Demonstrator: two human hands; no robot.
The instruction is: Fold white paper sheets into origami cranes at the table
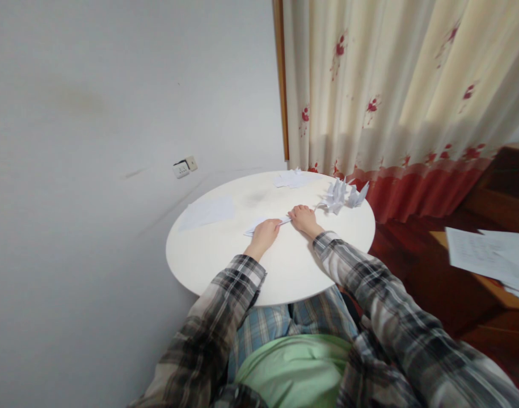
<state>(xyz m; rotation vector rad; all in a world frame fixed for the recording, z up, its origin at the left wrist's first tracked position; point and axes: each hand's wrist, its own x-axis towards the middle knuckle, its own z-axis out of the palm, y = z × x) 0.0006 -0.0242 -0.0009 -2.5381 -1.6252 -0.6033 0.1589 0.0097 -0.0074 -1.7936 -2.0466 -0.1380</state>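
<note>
Both hands, left hand [265, 231] and right hand [302, 218], press flat on a folded paper strip [263, 224], pinning its crease; finished paper cranes [342, 195] sit at two o'clock.

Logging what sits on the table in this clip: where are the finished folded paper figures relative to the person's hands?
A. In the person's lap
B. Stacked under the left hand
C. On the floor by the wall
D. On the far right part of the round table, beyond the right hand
D: the folded paper figures stand on the round table past the right hand, near the curtain.
</note>
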